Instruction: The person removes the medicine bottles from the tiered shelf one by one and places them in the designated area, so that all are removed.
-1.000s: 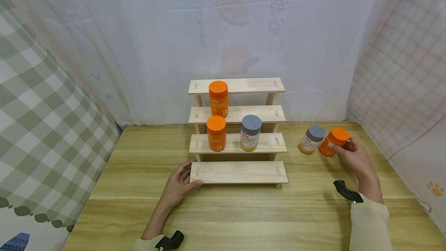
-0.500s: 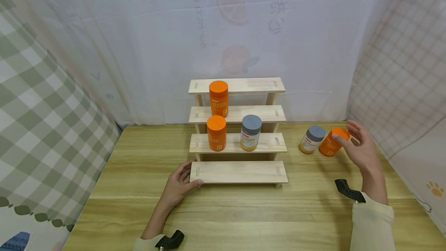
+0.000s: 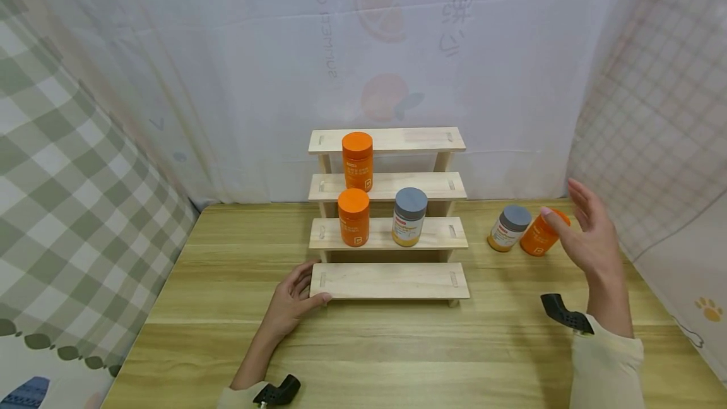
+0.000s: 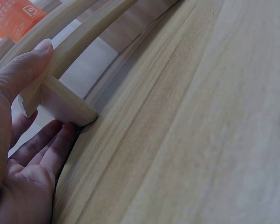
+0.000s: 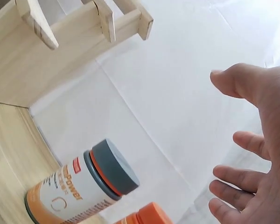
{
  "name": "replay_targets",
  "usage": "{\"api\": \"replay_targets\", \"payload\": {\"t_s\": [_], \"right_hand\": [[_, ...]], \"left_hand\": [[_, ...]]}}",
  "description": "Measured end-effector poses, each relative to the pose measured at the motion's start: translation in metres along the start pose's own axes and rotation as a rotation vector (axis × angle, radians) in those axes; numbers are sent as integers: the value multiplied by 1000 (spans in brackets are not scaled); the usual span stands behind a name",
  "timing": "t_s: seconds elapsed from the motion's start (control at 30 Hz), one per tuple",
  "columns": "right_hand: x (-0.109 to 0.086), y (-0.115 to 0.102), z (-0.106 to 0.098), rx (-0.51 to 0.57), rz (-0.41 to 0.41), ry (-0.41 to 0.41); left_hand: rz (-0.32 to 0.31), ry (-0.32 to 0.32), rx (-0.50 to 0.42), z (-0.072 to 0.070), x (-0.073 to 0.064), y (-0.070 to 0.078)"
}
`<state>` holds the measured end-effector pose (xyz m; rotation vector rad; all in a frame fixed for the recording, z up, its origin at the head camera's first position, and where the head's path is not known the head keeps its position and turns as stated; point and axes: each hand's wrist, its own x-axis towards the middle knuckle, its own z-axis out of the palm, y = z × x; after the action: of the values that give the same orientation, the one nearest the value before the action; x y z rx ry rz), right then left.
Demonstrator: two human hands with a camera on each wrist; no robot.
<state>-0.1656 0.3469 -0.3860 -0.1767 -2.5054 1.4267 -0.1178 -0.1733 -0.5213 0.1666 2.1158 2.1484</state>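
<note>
white cloth behind shelf and table

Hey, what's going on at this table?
A person's left hand holds the left end of a stepped wooden rack at its lowest step. The right hand is open, holding nothing, near an orange jar on the table. A grey-lidded jar stands beside that one. Three more jars sit on the rack.
</note>
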Motion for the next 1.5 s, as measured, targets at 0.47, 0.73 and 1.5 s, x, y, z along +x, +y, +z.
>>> {"api": "replay_targets", "payload": {"t_s": [0.47, 0.73, 1.5], "right_hand": [[-8, -31, 24, 36, -219, -39], [-13, -43, 42, 66, -323, -99], [-23, -90, 97, 138, -423, -331]], "left_hand": [[-12, 14, 16, 1, 1, 0], [-22, 6, 2, 1, 0, 2], [-28, 14, -4, 2, -1, 1]]}}
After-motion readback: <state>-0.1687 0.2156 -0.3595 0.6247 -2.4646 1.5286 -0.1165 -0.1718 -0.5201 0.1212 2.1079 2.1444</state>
